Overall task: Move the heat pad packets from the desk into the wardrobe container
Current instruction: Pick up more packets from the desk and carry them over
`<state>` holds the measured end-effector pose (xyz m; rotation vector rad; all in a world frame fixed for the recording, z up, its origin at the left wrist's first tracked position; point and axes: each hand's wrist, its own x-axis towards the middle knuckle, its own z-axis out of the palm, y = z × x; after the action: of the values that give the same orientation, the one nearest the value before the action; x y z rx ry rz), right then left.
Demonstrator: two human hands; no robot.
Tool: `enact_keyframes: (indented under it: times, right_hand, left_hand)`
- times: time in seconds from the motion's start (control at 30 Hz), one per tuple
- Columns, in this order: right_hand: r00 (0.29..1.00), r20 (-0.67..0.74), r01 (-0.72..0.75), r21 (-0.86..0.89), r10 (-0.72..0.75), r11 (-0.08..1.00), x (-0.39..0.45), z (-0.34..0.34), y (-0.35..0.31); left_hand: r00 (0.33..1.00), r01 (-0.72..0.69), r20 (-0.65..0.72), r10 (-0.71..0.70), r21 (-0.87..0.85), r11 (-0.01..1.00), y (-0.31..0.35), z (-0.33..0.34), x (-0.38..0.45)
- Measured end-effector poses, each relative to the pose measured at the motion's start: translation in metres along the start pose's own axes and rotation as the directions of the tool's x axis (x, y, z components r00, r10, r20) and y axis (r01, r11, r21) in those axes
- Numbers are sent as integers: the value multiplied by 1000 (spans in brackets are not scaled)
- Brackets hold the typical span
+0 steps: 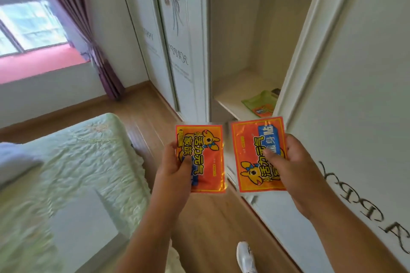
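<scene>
I hold two orange heat pad packets with a cartoon deer and yellow borders in front of an open wardrobe. My left hand (176, 167) grips the left packet (207, 150) by its left edge, thumb on its face. My right hand (292, 166) grips the right packet (250, 150) by its right side, thumb across the print. Beyond them the open wardrobe compartment has a pale shelf (235, 91). On that shelf lies a green packet (260, 101), partly hidden by the wardrobe door. I cannot make out a separate container.
The open white wardrobe door (355, 95) with dark lettering stands at the right. Closed decorated doors (175, 40) are to the left of the opening. A bed with a green cover (73, 162) fills the lower left. Wooden floor (210, 228) runs between them, with my white shoe (245, 257) below.
</scene>
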<state>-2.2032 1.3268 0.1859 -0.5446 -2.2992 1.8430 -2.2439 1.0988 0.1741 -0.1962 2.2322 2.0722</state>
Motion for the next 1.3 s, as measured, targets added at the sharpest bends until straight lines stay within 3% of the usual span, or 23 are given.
enact_keyframes:
  times: [0.37, 0.7, 0.97, 1.3]
  right_hand:
    - [953, 278, 98, 80, -117, 992, 179, 50, -42]
    - [869, 488, 29, 122, -85, 992, 257, 75, -52]
    - [861, 500, 67, 74, -95, 995, 303, 88, -59]
    - [941, 336, 34, 34, -44, 999, 374, 123, -72]
  left_hand:
    - [957, -39, -288, 38, 2, 999, 39, 20, 102]
    - [893, 8, -449, -19, -26, 1000, 37, 40, 139]
    - [908, -27, -419, -1, -60, 998, 48, 48, 199]
    - [975, -32, -220, 8, -105, 994, 57, 30, 322]
